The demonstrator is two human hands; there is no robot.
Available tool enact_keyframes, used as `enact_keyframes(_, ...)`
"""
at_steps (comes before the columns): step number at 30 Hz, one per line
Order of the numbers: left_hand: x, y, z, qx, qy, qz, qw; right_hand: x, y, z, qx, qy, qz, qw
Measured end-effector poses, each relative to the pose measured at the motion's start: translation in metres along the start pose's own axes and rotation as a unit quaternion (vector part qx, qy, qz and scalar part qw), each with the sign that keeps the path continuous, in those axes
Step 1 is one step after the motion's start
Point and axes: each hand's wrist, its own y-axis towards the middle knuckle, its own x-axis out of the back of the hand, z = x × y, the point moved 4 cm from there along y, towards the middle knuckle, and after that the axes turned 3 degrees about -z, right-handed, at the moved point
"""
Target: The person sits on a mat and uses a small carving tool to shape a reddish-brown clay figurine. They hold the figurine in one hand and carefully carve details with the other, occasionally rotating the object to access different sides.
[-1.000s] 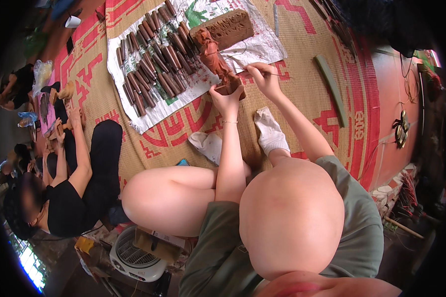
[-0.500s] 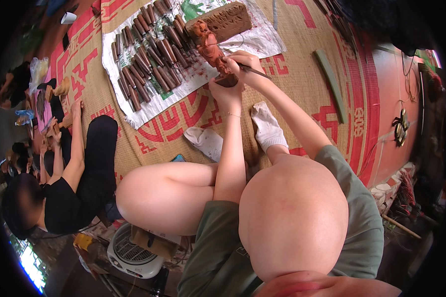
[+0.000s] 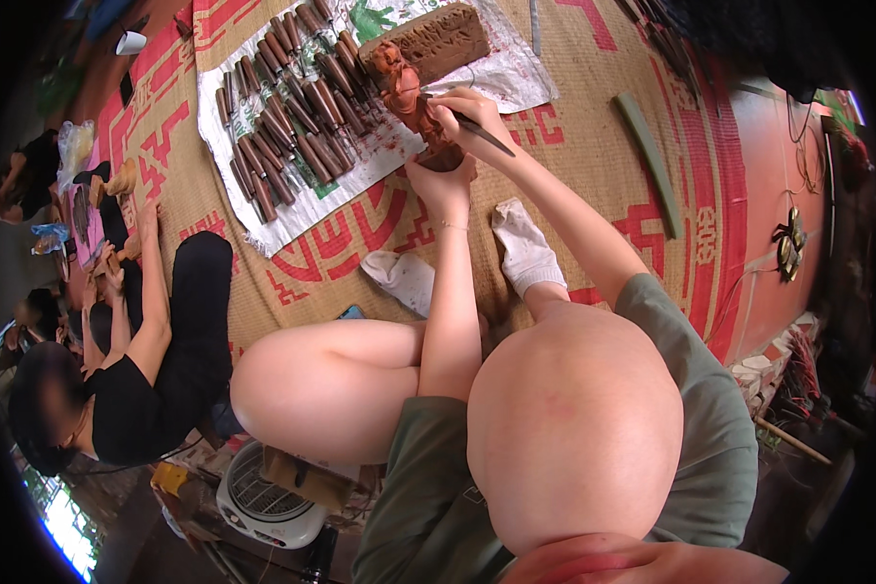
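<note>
A reddish-brown carved wooden figurine (image 3: 398,90) stands tilted in front of me, its top leaning toward a wooden block. My left hand (image 3: 444,187) is closed around its base from below. In my right hand (image 3: 472,125) is a slim dark-handled carving tool (image 3: 487,138), pinched between thumb and fingers against the figurine's lower side. The tool's tip is too small to make out. Just behind the figurine lies the long brown wooden block (image 3: 436,44) with a rough, notched face. To the left, many wooden-handled chisels (image 3: 307,122) lie in rows.
The chisels and block rest on a white cloth (image 3: 273,231) spread over a red-patterned straw mat (image 3: 360,292). A green curved strip (image 3: 649,165) lies to the right. A person in black (image 3: 136,399) sits at the left. A white fan-like appliance (image 3: 268,496) stands behind my knee.
The figurine and both hands have shifted slightly left and up. The tool in my right hand has also moved a little left, still against the figurine. The person at the left has moved slightly.
</note>
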Motion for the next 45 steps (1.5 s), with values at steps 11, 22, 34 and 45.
enact_keyframes(11, 0.001, 0.009, 0.033, -0.016, 0.061, -0.006, 0.998, 0.000, 0.003, 0.001, -0.018, 0.020, -0.002, 1.000)
enact_keyframes(22, 0.000, 0.008, 0.024, 0.004, -0.003, 0.006, 1.000, -0.004, 0.005, 0.002, -0.003, 0.025, -0.019, 1.000)
enact_keyframes(34, -0.008, 0.007, 0.028, -0.020, 0.032, -0.018, 0.999, -0.002, -0.004, -0.011, -0.034, 0.026, -0.021, 0.999)
enact_keyframes(45, 0.002, 0.004, 0.010, -0.054, 0.122, -0.034, 0.991, -0.003, 0.012, -0.010, -0.060, 0.067, -0.041, 0.995)
